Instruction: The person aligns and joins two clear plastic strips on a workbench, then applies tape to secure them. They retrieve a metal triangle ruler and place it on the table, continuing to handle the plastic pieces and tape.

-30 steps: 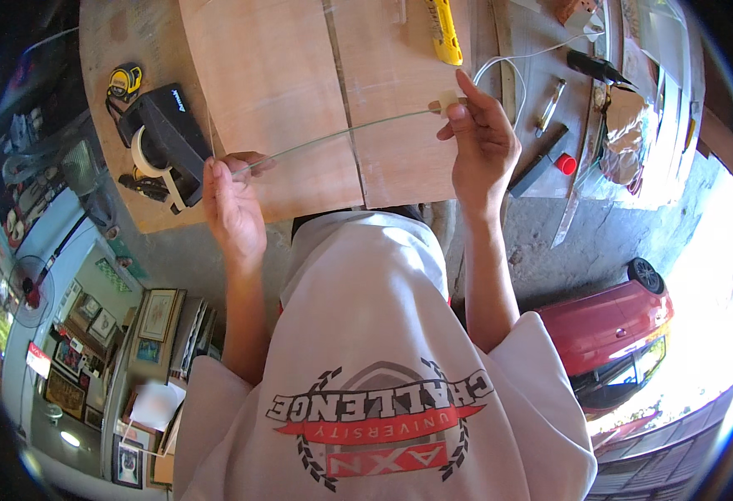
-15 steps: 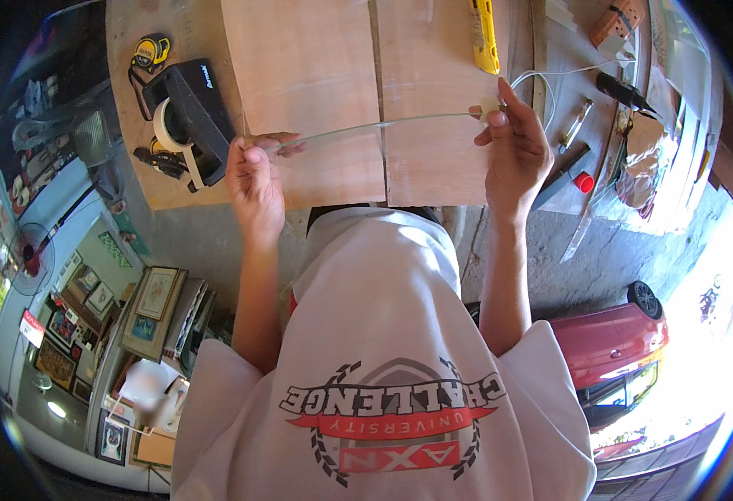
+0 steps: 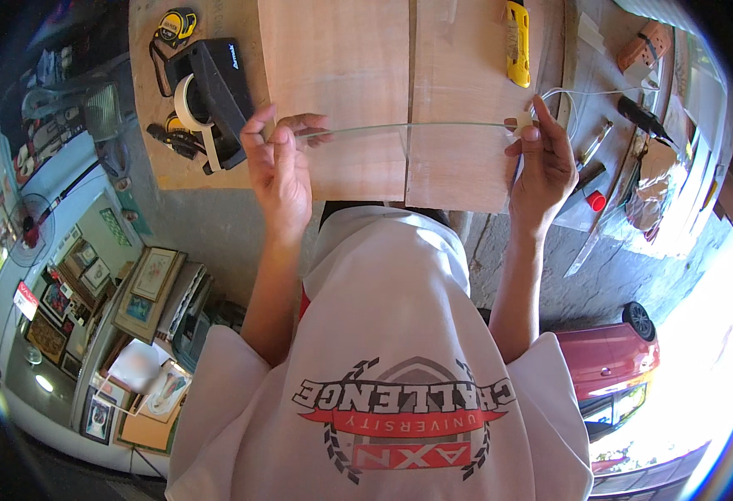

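Note:
A clear glass sheet [image 3: 408, 125] is held up above two light plywood boards [image 3: 345, 67], its greenish far edge stretching between my hands. My left hand [image 3: 283, 171] grips its left end, the thumb on the near side and some fingertips showing beyond the edge. At the right end, my right hand [image 3: 542, 171] pinches the sheet between thumb and fingers, beside a small cream-coloured piece like tape [image 3: 523, 122]. The boards show through the sheet, and its lower outline is hard to make out. Beyond my right hand lies a yellow utility knife [image 3: 517, 46].
Left on the table are a tape measure [image 3: 176, 27], a black box [image 3: 223, 92] and a cream tape roll [image 3: 184, 104]. To the right lie a white cord [image 3: 571, 92], a black tool [image 3: 644, 117], an orange power socket [image 3: 644, 46] and a red-capped marker [image 3: 596, 201].
The whole view has shifted, so the table and my hands appear farther right. The sheet's far edge now looks more level. Both hands still hold it, and my left fingers have spread slightly.

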`<state>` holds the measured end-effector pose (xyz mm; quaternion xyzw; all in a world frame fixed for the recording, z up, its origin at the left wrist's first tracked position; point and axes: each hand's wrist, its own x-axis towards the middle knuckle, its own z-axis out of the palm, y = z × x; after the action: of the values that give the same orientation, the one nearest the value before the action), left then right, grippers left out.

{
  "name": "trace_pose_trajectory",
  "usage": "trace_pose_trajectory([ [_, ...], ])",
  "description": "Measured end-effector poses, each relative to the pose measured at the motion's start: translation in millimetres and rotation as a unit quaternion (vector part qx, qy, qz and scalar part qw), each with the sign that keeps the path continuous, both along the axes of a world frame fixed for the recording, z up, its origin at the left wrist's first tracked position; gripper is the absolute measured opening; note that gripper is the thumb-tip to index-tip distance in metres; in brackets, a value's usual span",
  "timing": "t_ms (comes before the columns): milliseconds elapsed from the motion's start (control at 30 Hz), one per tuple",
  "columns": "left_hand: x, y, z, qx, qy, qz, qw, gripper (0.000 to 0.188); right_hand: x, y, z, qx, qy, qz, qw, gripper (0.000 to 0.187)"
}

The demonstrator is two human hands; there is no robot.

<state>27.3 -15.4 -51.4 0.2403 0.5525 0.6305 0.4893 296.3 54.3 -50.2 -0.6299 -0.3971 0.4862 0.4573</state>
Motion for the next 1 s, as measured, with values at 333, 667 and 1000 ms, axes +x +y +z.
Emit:
trace_pose_trajectory([
  [333, -6, -3, -13, 0.040, 0.080, -0.031, 0.995, 0.023, 0, 1, 4, -0.002, 0.001, 0.002, 1.000, 0.031],
  [667, -7, -5, -18, 0.031, 0.104, -0.021, 0.994, 0.022, 3, 4, 0, 0.017, -0.031, 0.015, 0.999, 0.033],
  [1000, -14, -7, -20, 0.029, 0.080, -0.027, 0.996, 0.025, 9, 5, -1, 0.036, -0.009, 0.069, 0.997, 0.036],
])
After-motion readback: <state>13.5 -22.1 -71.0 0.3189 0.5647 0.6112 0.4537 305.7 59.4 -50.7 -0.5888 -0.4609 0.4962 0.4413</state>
